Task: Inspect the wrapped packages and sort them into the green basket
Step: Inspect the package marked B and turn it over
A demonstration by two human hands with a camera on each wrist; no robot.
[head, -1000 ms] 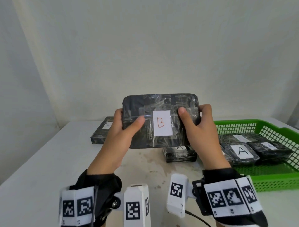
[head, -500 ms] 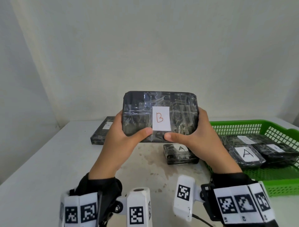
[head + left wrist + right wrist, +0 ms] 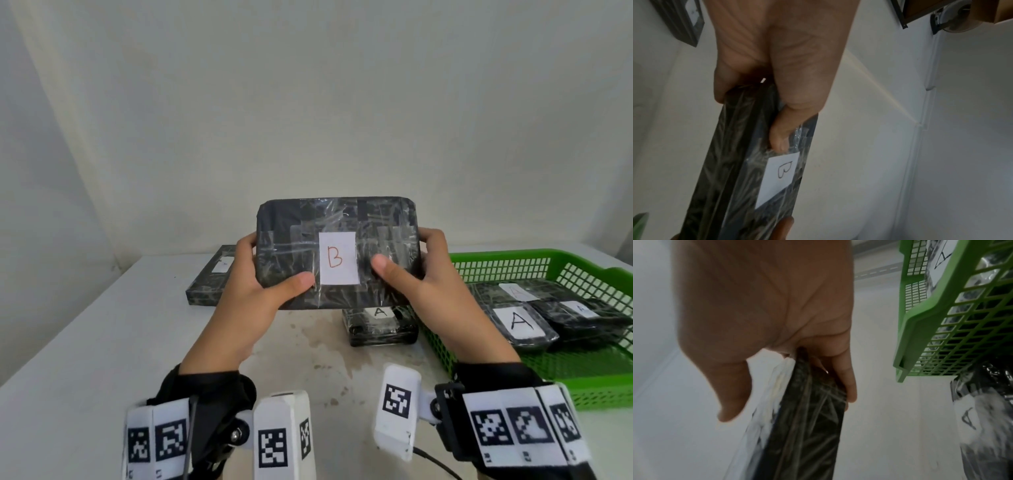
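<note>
A black plastic-wrapped package (image 3: 376, 233) with a white label marked B is held upright above the table, label facing me. My left hand (image 3: 253, 281) grips its left end, thumb on the front (image 3: 781, 136). My right hand (image 3: 421, 274) grips its right end, thumb on the front and fingers behind (image 3: 849, 382). The green basket (image 3: 513, 267) stands at the right with several wrapped packages marked A (image 3: 520, 322) inside. Another A package (image 3: 380, 325) lies on the table under the held one. A further wrapped package (image 3: 209, 281) lies at the back left.
The white table (image 3: 85, 342) meets a plain wall at the back. A stained patch (image 3: 318, 349) marks the table's middle. The basket's near wall (image 3: 941, 324) is close to my right hand.
The B package dipped and then rose again, tilting more upright toward me. Both thumbs shifted on its front, from beside the label to lower and back up.
</note>
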